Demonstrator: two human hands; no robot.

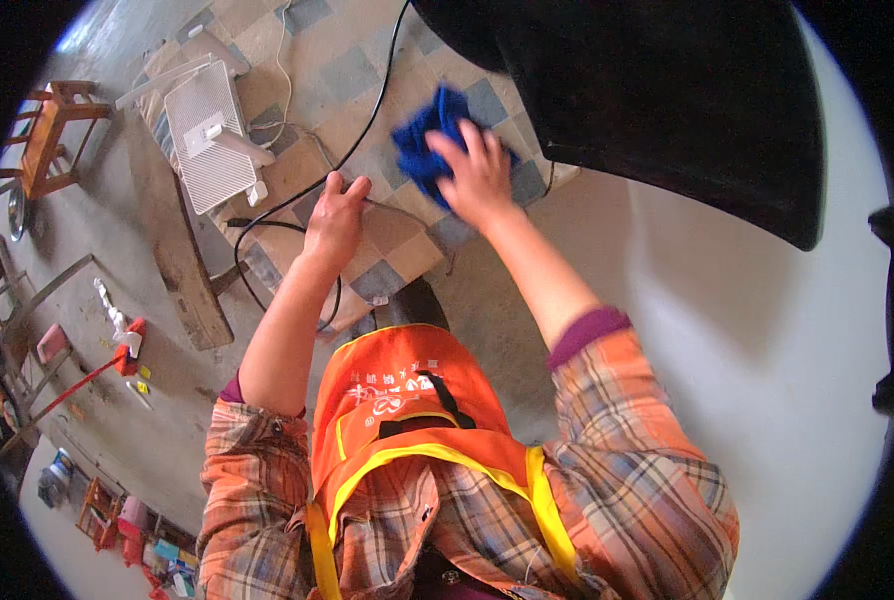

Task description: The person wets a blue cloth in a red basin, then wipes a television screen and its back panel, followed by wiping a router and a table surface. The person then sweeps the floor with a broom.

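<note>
My right hand (477, 176) presses a crumpled blue cloth (421, 150) against a table covered with a checked beige and grey-blue tablecloth (349, 75). The cloth and fingers are slightly blurred. To its left, my left hand (334, 229) has its thumb and forefinger closed at a black cable (378, 105), which runs across the tabletop and loops near the front edge. A thinner grey cord (398, 212) passes by the same fingers, and their grip is partly hidden. On the table's left side lies a white ribbed router (211, 135) with antennas.
A large black panel (664, 97) overhangs the table's right side. Left stand a wooden bench (184, 262) and a wooden stool (57, 135). A red-handled broom or dustpan (79, 386) and litter lie on the floor. Along the wall are several boxes and bags (136, 525).
</note>
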